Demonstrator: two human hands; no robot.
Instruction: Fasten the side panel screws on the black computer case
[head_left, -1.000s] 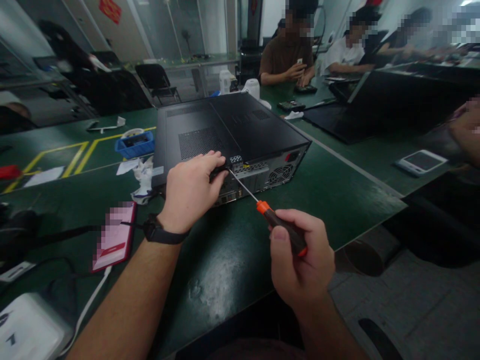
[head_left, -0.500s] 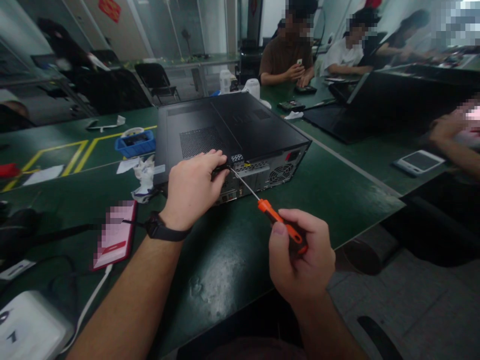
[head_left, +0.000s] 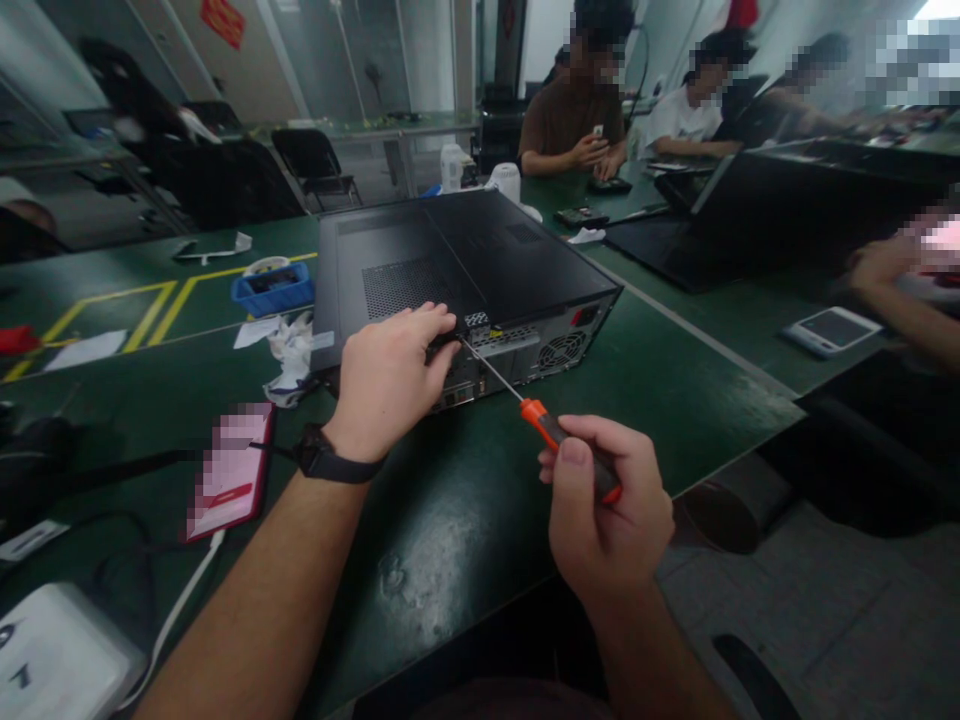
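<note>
A black desktop computer case [head_left: 495,250] lies flat on the green table, its rear panel with ports and a fan grille turned toward me. My left hand [head_left: 394,365] is at the rear top edge of the case, fingers bent over the top and thumb against the back; what lies between them is partly hidden. In my right hand [head_left: 615,500] is a screwdriver [head_left: 544,420] with an orange and dark handle. Its thin shaft slants up and left, and the tip meets the rear panel right beside my left thumb and fingertips.
Left of the case are a blue bin [head_left: 271,288], crumpled white wrapping [head_left: 291,355] and a pink-edged phone [head_left: 232,470] on a white cable. A white power block [head_left: 67,645] sits at the lower left. At right lies a grey-white device [head_left: 834,328]. Several people sit across the table.
My right hand has turned the screwdriver handle: its thumb and fingers sit differently and less orange shows. The tip stays at the same place, and my left hand has hardly moved.
</note>
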